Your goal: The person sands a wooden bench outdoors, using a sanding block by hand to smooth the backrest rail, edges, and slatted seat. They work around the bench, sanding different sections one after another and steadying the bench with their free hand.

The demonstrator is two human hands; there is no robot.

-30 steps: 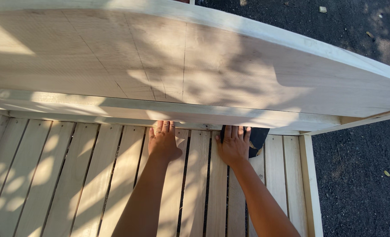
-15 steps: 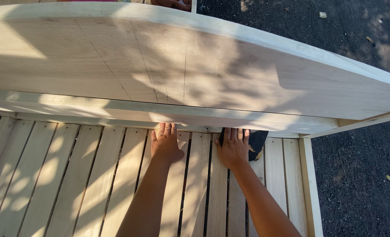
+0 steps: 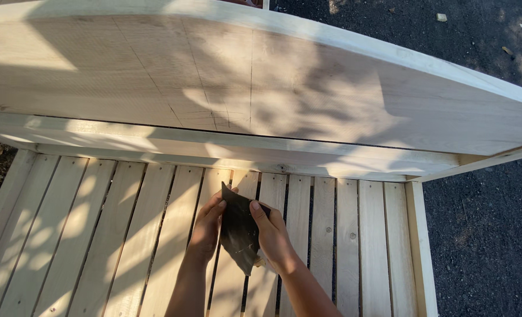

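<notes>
Dark gravelly ground [image 3: 484,235] lies off to my right, with a few small dry leaves and scraps scattered on it, and dappled sunlight and leaf shadows fall across everything in front of me. Below me runs a row of pale wooden slats [image 3: 96,246], set side by side with narrow dark gaps between them and framed on the right by a side rail [image 3: 420,246]. Above the slats a wide pale board [image 3: 243,82] stands tilted, its face marked with thin pencil lines and a few fine cracks, and a long rail [image 3: 214,149] runs under its lower edge.

I hold a dark sheet of sandpaper [image 3: 238,230] between both hands, over the middle slats. It stands nearly on edge, roughly pointed at its top and bottom, with pale scuffs near its lower end. My left hand [image 3: 207,226] grips its left side, fingers curled around the upper edge. My right hand [image 3: 272,235] closes on the right side, thumb pressed against the dark face. The two hands sit close together with only the sheet between them, and both forearms reach up from the bottom of the view.
</notes>
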